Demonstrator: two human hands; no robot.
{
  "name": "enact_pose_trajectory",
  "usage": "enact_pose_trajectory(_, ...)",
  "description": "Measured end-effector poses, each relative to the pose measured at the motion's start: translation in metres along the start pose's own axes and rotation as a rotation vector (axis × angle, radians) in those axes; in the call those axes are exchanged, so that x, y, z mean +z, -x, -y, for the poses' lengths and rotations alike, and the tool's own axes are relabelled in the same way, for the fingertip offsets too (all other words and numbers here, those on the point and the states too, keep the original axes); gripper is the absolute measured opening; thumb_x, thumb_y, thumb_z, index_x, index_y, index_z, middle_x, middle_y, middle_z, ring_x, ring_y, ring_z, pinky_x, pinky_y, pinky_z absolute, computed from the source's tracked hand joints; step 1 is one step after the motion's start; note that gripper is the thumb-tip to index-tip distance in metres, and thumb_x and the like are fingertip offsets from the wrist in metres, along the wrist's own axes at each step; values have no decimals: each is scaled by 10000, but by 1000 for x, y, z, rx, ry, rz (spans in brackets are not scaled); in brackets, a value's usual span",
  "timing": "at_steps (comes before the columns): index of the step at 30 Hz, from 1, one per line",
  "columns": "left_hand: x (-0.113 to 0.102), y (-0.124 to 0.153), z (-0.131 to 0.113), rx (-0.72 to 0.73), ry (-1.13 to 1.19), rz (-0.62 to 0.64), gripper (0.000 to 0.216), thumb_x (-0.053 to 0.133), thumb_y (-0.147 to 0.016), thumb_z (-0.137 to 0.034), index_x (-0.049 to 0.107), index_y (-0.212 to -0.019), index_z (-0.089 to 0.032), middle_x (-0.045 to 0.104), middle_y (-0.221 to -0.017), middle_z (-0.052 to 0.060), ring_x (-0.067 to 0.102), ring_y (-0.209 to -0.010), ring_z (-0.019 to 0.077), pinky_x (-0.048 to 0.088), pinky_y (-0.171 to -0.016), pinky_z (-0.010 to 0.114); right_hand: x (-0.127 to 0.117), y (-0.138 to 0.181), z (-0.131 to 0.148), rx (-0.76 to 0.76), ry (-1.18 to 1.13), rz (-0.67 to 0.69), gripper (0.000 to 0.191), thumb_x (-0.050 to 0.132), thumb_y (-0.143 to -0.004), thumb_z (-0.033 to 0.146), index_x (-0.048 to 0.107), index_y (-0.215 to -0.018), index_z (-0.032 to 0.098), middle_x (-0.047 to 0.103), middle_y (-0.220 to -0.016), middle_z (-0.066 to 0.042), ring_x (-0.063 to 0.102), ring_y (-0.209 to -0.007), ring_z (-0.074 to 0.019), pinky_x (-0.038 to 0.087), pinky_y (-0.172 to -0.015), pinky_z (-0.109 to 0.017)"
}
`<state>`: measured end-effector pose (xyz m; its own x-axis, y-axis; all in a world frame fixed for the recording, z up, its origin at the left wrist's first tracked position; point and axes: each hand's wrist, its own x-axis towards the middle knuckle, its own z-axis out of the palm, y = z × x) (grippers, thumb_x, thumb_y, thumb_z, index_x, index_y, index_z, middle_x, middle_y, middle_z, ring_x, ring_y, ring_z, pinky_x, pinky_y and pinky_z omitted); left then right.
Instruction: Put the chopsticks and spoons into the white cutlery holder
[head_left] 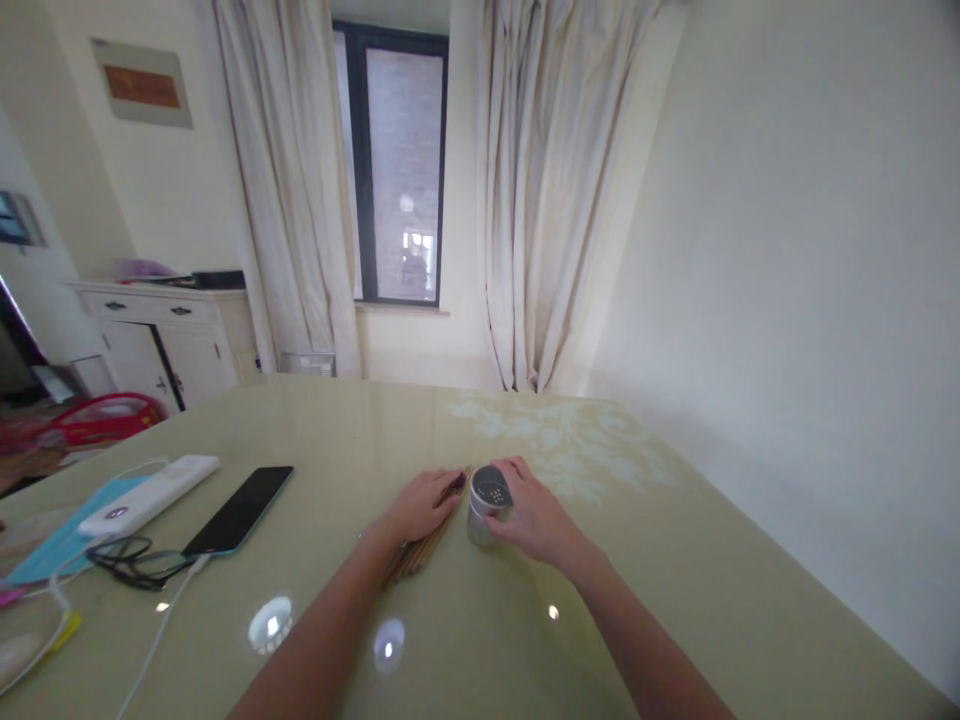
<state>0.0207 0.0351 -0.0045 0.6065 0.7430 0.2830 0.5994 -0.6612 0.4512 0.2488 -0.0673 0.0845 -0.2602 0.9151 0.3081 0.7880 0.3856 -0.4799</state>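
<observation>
A bundle of thin brown wooden sticks that look like chopsticks (pixel 411 562) lies slantwise on the glossy table (pixel 660 610). My left hand (pixel 426 503) rests over their upper part with the fingers curled around them, so the middle of the bundle is hidden. Just to the right, a small clear shaker jar (pixel 480 525) stands upright, capped by a dark lid with small holes. My right hand (pixel 529 512) grips this jar from its right side, the thumb at the front and the fingers behind the lid. The sticks' far ends lie close beside the jar.
To the left are a black-screened phone (pixel 240 510) on a white cable, folded glasses (pixel 135 562), a white power strip or bank (pixel 150 495) and a blue face mask (pixel 64 535). Beyond the table stand a white cabinet (pixel 195 350) and a red basket (pixel 112 420). A wall (pixel 810 300) borders the right.
</observation>
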Motion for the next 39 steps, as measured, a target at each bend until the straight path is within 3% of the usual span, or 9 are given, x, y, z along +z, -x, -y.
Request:
enact_pose_trajectory(5,3,6,-21,84,58,0,481,497,-1018,-415,567,-1471,-270,631,-1484,78,571,-1365,248,400,-1194,442,9,25,-19,-97,-118,-45,732,766,-795,245,480,-1468,215,520,-1460,-142,519,-1368,-303,418,-1179,-457)
enact_pose_trajectory(10,-9,5,-27,-86,14,-146,467,486,-1017,-365,595,-1429,-174,608,-1495,143,542,-1394,272,394,-1204,459,37,41,-34,-72,-269,-160,978,773,-819,249,232,-1633,268,423,-1590,-167,468,-1431,-329,469,-1125,-512)
enact_pose_trajectory(14,-21,9,-39,-139,-40,-250,317,507,-984,-244,678,-1245,-190,709,-1291,117,622,-1240,252,451,-1127,428,55,46,-35,49,-412,-164,1126,823,-794,290,110,-1665,272,473,-1572,-178,570,-1338,-330,508,-1064,-520)
enact_pose_trajectory(19,-15,28,-61,-102,-231,-127,178,536,-992,-280,699,-991,-210,705,-1054,90,637,-1030,264,499,-927,402,58,45,-35,91,-521,-118,1056,840,-768,269,224,-1626,247,593,-1465,-164,626,-1267,-317,518,-1047,-512)
enact_pose_trajectory(26,2,33,-65,-169,-368,-20,189,522,-1014,-259,677,-1111,-210,700,-1159,97,637,-1098,272,471,-955,394,49,44,-34,51,-493,-130,848,831,-764,248,420,-1506,251,614,-1446,-133,624,-1272,-302,515,-1060,-492)
enact_pose_trajectory(34,5,22,-56,-174,-394,-89,252,454,-1037,-240,688,-1119,-194,693,-1155,101,615,-1111,275,464,-964,409,60,40,-33,97,-464,-180,686,806,-794,275,503,-1407,221,673,-1344,-136,669,-1187,-304,561,-996,-475)
enact_pose_trajectory(39,4,17,-45,-155,-260,-141,256,482,-1013,-221,704,-1139,-220,707,-1195,94,617,-1133,248,462,-999,389,69,32,-41,109,-472,-201,656,802,-804,309,504,-1379,211,690,-1285,-141,698,-1110,-301,588,-935,-466)
